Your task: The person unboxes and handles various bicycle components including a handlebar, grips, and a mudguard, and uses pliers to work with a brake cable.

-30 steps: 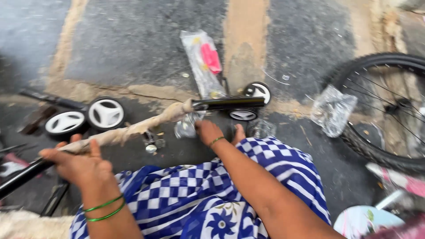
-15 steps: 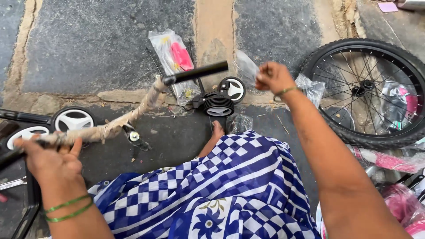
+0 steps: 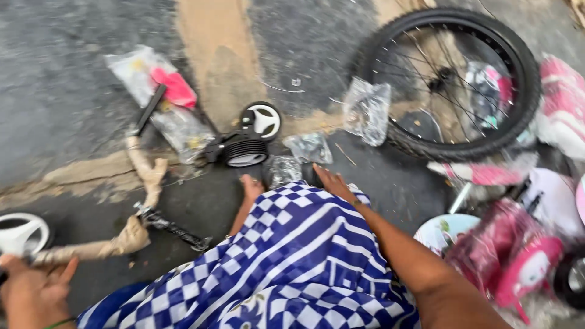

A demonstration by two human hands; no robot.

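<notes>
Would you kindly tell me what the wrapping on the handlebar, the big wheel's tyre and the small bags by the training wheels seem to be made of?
The handlebar wrapping, held by the left hand, looks like brown paper: matte, crumpled, torn in places. The big wheel's tyre appears to be black rubber, dull, with thin metal-looking spokes inside. The small bags seem to be clear plastic film, wrinkled and catching light.

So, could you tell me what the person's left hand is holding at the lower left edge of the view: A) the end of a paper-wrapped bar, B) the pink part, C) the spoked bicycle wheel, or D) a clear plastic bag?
A: the left hand grips the end of the paper-wrapped bar, while the spoked bicycle wheel lies far off at the upper right.
</notes>
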